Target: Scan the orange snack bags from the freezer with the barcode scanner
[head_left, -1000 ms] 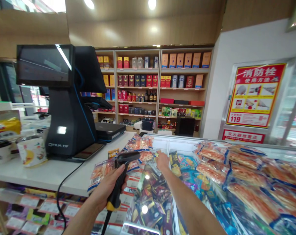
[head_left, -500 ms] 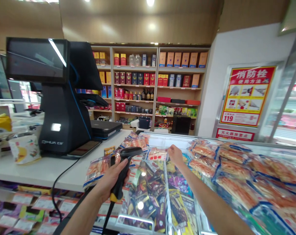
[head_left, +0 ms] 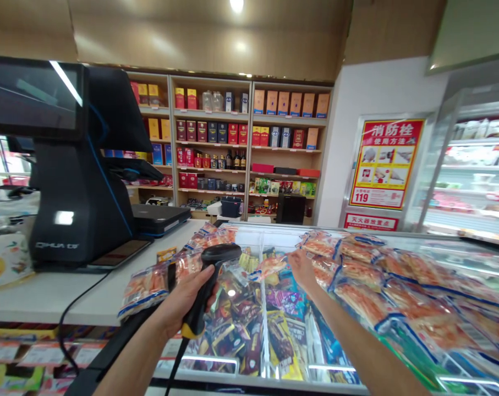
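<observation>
My left hand (head_left: 193, 297) is wrapped round the grip of a black barcode scanner (head_left: 220, 254) with a yellow butt, its head pointing right and its cable running down. Ahead of it, my right hand (head_left: 302, 269) is closed on the edge of a clear food packet (head_left: 269, 267) with orange-red contents and blue trim. That packet hangs to the left of my fingers, above the glass-topped freezer. Similar packets (head_left: 365, 300) lie piled on the glass to the right of my hand. More of them (head_left: 146, 286) lie at the counter's edge, left of the scanner.
A black till (head_left: 67, 203) stands on the white counter (head_left: 18, 300) at left. Several coloured ice-cream wrappers (head_left: 236, 324) fill the freezer, split by a white wire divider (head_left: 264, 330). Shelves of boxes (head_left: 216, 132) and a red-yellow sign (head_left: 387, 165) stand behind.
The view has turned to the right. My right hand, with the packet, has moved slightly right and nearer the piled packets. The packet now looks tilted. The scanner stays in my left hand.
</observation>
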Action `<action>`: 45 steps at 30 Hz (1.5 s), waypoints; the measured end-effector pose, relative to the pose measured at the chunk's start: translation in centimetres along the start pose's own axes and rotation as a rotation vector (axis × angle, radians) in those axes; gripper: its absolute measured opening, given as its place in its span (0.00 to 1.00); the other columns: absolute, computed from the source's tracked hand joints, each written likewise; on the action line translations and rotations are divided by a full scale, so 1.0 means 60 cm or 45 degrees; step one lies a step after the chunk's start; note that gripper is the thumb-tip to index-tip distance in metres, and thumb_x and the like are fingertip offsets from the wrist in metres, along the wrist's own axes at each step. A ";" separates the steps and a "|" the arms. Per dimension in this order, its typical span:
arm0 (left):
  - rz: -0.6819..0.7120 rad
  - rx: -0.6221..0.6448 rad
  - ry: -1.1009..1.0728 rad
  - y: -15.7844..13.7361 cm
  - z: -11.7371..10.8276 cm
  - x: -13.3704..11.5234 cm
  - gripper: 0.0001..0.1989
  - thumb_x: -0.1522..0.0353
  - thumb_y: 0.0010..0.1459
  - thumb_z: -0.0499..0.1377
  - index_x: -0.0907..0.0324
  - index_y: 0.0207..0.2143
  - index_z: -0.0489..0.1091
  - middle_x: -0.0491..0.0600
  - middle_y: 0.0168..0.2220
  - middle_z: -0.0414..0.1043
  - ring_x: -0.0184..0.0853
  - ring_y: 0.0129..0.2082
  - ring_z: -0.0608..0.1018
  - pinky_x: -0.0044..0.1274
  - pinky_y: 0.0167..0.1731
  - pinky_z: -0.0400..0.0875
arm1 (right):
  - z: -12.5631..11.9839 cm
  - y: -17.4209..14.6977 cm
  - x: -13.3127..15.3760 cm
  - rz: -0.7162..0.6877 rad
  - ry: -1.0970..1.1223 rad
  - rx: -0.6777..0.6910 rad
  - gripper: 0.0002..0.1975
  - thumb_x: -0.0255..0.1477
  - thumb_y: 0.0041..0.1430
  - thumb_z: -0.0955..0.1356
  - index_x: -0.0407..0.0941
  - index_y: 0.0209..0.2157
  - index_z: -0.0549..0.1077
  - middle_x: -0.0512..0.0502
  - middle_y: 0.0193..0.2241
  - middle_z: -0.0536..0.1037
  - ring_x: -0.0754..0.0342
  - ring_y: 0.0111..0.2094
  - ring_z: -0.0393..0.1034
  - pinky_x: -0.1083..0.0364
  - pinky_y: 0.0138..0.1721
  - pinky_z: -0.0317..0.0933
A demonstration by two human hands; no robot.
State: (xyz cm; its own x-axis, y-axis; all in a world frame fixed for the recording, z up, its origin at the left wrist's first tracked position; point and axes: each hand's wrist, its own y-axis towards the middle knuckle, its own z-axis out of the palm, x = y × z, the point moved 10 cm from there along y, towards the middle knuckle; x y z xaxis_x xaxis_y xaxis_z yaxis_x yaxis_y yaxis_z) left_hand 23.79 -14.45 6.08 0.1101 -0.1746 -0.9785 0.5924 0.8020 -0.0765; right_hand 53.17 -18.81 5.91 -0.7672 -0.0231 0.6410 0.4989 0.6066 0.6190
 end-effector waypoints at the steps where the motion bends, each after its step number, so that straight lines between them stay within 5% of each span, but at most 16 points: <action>1: -0.001 0.013 0.006 0.001 0.002 0.002 0.15 0.58 0.45 0.54 0.61 0.24 0.63 0.43 0.18 0.64 0.24 0.13 0.65 0.17 0.12 0.59 | 0.000 -0.011 0.000 -0.014 -0.028 0.040 0.09 0.29 0.47 0.57 0.43 0.25 0.66 0.48 0.23 0.72 0.56 0.26 0.66 0.59 0.29 0.57; 5: 0.011 0.040 0.014 0.008 0.009 0.010 0.14 0.58 0.46 0.54 0.62 0.25 0.63 0.44 0.19 0.65 0.24 0.14 0.66 0.17 0.13 0.59 | 0.015 -0.056 0.039 -0.197 -0.290 0.187 0.14 0.28 0.49 0.56 0.43 0.35 0.68 0.44 0.39 0.71 0.53 0.42 0.62 0.54 0.44 0.53; 9: 0.035 0.077 0.011 0.013 0.022 0.010 0.14 0.58 0.46 0.53 0.61 0.27 0.63 0.44 0.18 0.65 0.24 0.13 0.65 0.17 0.13 0.60 | 0.095 -0.132 0.104 -0.505 -0.486 0.663 0.21 0.37 0.53 0.56 0.50 0.50 0.58 0.47 0.53 0.56 0.49 0.54 0.44 0.45 0.51 0.40; 13: 0.039 0.105 0.015 0.013 0.028 0.009 0.14 0.58 0.46 0.53 0.61 0.27 0.63 0.43 0.18 0.64 0.24 0.13 0.64 0.17 0.13 0.60 | 0.120 -0.156 0.107 -0.444 -0.538 0.817 0.24 0.43 0.52 0.56 0.54 0.52 0.53 0.49 0.56 0.49 0.47 0.56 0.36 0.41 0.51 0.36; 18: 0.012 0.083 0.009 0.013 0.019 0.017 0.13 0.58 0.45 0.54 0.60 0.26 0.62 0.43 0.18 0.64 0.24 0.14 0.65 0.17 0.13 0.59 | 0.074 -0.070 0.029 0.013 -0.554 0.503 0.24 0.41 0.50 0.59 0.43 0.46 0.64 0.37 0.45 0.66 0.46 0.47 0.59 0.50 0.42 0.54; 21: -0.006 0.063 0.029 0.015 0.014 0.022 0.14 0.58 0.46 0.53 0.61 0.25 0.63 0.44 0.18 0.64 0.23 0.13 0.64 0.17 0.13 0.59 | 0.082 -0.045 -0.019 0.254 -0.482 0.555 0.20 0.38 0.40 0.66 0.41 0.36 0.69 0.40 0.33 0.73 0.47 0.37 0.67 0.55 0.34 0.58; 25: -0.012 0.070 0.038 0.015 0.013 0.025 0.15 0.57 0.46 0.53 0.62 0.24 0.63 0.44 0.19 0.65 0.23 0.14 0.64 0.17 0.13 0.59 | 0.096 -0.041 -0.039 0.450 0.081 0.520 0.13 0.34 0.39 0.66 0.41 0.27 0.69 0.47 0.23 0.74 0.53 0.26 0.68 0.58 0.24 0.59; 28: -0.034 0.079 0.020 0.014 0.017 0.029 0.15 0.57 0.46 0.53 0.61 0.23 0.62 0.44 0.19 0.65 0.23 0.14 0.64 0.17 0.13 0.58 | 0.056 -0.028 -0.048 0.445 0.443 0.157 0.14 0.34 0.41 0.63 0.41 0.31 0.65 0.48 0.23 0.73 0.56 0.24 0.67 0.59 0.23 0.58; 33: -0.037 0.136 0.028 0.011 0.047 0.032 0.16 0.57 0.46 0.53 0.62 0.22 0.63 0.44 0.18 0.65 0.23 0.13 0.64 0.17 0.13 0.58 | -0.009 -0.018 -0.069 0.361 0.352 -0.262 0.16 0.36 0.42 0.63 0.41 0.33 0.64 0.45 0.25 0.73 0.55 0.26 0.66 0.57 0.28 0.59; 45: -0.018 0.203 0.101 0.018 0.088 0.029 0.16 0.57 0.46 0.52 0.62 0.21 0.61 0.43 0.17 0.63 0.23 0.13 0.64 0.17 0.13 0.58 | -0.025 -0.018 -0.074 0.416 0.103 -0.321 0.16 0.36 0.43 0.63 0.41 0.32 0.64 0.44 0.24 0.73 0.52 0.26 0.67 0.57 0.29 0.58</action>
State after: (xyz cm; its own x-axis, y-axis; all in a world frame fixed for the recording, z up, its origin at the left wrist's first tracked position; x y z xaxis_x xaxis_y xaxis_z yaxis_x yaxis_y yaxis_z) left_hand 28.83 -16.91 5.32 0.0415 -0.1345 -0.9900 0.7134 0.6978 -0.0649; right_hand 56.66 -20.55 3.09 -0.5229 0.0700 0.8495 0.8016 0.3792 0.4622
